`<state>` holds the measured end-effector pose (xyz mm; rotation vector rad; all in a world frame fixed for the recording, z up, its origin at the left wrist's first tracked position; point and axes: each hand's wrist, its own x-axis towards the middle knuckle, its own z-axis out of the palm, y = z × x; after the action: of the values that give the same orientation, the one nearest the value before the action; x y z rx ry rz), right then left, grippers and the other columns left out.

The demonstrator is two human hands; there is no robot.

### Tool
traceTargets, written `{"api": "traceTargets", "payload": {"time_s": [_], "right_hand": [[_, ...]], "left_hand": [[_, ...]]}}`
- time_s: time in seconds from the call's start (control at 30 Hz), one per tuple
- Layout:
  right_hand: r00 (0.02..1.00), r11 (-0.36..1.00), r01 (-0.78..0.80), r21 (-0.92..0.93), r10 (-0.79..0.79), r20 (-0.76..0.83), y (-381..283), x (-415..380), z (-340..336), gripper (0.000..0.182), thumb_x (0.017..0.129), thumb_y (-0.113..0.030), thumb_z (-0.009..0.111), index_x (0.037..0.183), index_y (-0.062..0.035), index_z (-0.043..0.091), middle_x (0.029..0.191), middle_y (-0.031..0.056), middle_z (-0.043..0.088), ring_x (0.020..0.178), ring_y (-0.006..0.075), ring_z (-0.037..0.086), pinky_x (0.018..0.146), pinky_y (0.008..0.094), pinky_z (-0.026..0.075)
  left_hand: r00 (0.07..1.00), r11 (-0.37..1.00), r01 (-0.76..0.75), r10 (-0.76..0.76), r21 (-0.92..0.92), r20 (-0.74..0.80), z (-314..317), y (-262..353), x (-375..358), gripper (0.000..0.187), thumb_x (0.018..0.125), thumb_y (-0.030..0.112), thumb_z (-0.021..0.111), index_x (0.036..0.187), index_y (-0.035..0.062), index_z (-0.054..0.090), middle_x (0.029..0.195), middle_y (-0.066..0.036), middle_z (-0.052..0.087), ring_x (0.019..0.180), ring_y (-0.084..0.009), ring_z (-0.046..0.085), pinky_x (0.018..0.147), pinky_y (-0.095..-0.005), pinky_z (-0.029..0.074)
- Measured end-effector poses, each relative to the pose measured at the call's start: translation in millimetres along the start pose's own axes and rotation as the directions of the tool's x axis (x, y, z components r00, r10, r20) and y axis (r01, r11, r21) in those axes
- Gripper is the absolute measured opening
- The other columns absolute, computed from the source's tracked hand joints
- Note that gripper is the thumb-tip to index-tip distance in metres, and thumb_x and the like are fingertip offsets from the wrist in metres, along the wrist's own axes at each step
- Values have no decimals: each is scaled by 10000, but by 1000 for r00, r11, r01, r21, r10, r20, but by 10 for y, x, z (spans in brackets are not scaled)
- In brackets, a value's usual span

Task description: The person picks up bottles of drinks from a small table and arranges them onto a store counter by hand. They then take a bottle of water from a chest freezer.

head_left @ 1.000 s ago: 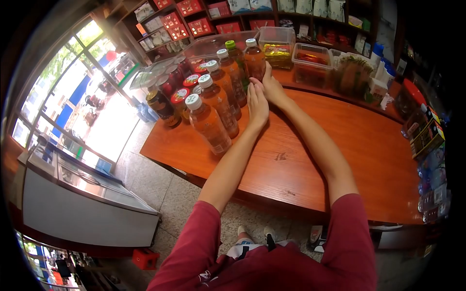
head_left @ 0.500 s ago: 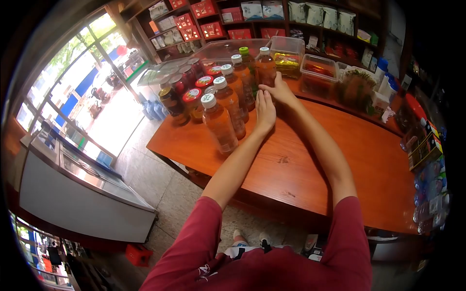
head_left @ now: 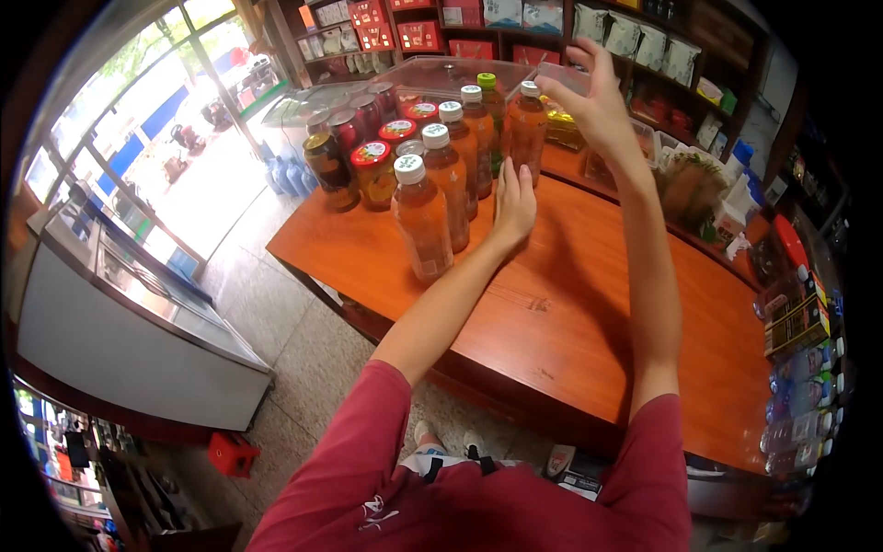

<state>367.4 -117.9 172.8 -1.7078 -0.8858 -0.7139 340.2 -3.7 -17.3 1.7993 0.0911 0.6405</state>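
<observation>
A row of bottles with amber drink and white caps runs across the wooden table. My left hand (head_left: 517,204) has its fingers stretched upward, palm side toward the row, fingertips overlapping the base of the farthest amber bottle (head_left: 525,138). My right hand (head_left: 596,99) is raised behind that bottle's cap, thumb and fingers spread with nothing between them. Nearest to me stands another amber bottle (head_left: 423,225), upright. A green-capped bottle (head_left: 488,115) stands behind the row. Left of it are jars with red lids (head_left: 372,156) and a dark jar (head_left: 331,173).
Clear plastic tubs (head_left: 658,147) and a container of brown sticks (head_left: 694,184) line the table's back edge. Shelves behind hold red boxes (head_left: 419,37) and pale pouches (head_left: 624,35). Clear bottles (head_left: 800,396) stand at the far right. A white freezer (head_left: 129,331) is at left.
My right hand has let go of the farthest amber bottle and risen up and right, its fingers spreading. My left hand has shifted slightly down and right. The view has shifted a little.
</observation>
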Motion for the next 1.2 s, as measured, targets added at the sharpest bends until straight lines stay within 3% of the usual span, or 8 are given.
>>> {"api": "traceTargets", "payload": {"time_s": [0.1,0.23,0.33,0.47,0.67,0.97,1.07,1.2], "right_hand": [[988,956,-103,275,66,140,-420,-44,-251,861,856,-281,787,1510,-5,298,1534,243,374,1375,351,461,1059,427,478],[949,893,300,335,-244,-200,-1334,-233,-584,322,899,-51,629,1214,11,613,1185,158,666,1078,233,659,917,336,572],[890,878,444,179,-408,-204,-1291,-391,-1209,586,969,-441,514,1310,34,555,1363,257,556,1323,326,529,1077,444,437],[506,460,626,630,-854,120,-1817,-647,-1899,676,900,-496,643,1358,-26,484,1275,189,525,1179,301,522,1074,472,367],[413,477,875,-77,-821,-395,-2295,-1538,-1612,362,1024,-412,484,1117,-92,625,1052,-30,637,954,85,585,863,283,510],[491,574,814,-94,-765,-418,-2383,-1824,-1820,365,1002,-393,487,1194,-102,596,1128,-74,610,1050,55,561,821,237,495],[711,729,680,83,-627,-318,-2505,-2100,-2194,406,1002,-383,489,1293,-112,574,1259,-70,605,1163,55,541,793,212,478],[479,609,790,-65,-680,-556,-2365,-1836,-1778,462,998,-331,506,1408,-120,515,1380,-51,573,1276,65,502,758,196,462]], "left_hand": [[1000,1000,0,0,18,23,6,-37,29,711,1076,479,269,1562,-38,215,1620,-266,218,1513,-380,199,1232,-422,175],[999,999,-8,7,36,34,15,-53,61,694,1077,452,294,1566,-32,198,1623,-275,195,1514,-390,187,1228,-434,184],[995,993,-98,97,58,19,12,-10,22,666,1076,409,332,1536,-60,220,1618,-292,172,1498,-430,198,1220,-464,200],[976,968,-217,216,124,14,-6,70,-37,579,1068,353,392,1504,-16,293,1612,-303,143,1473,-480,225,1194,-508,251],[977,958,-214,210,190,40,-39,100,-41,489,1052,347,440,1479,109,417,1622,-297,127,1444,-503,277,1159,-532,308],[994,939,-94,70,330,86,13,17,-35,474,1014,362,505,1455,190,491,1625,-292,169,1468,-493,236,1194,-503,258],[991,923,-99,58,371,120,4,22,-44,519,1000,370,515,1486,207,435,1633,-285,149,1471,-506,213,1193,-521,253],[990,910,-69,12,408,142,3,36,-38,561,986,373,526,1510,228,386,1641,-274,128,1479,-510,189,1191,-533,253]]}}
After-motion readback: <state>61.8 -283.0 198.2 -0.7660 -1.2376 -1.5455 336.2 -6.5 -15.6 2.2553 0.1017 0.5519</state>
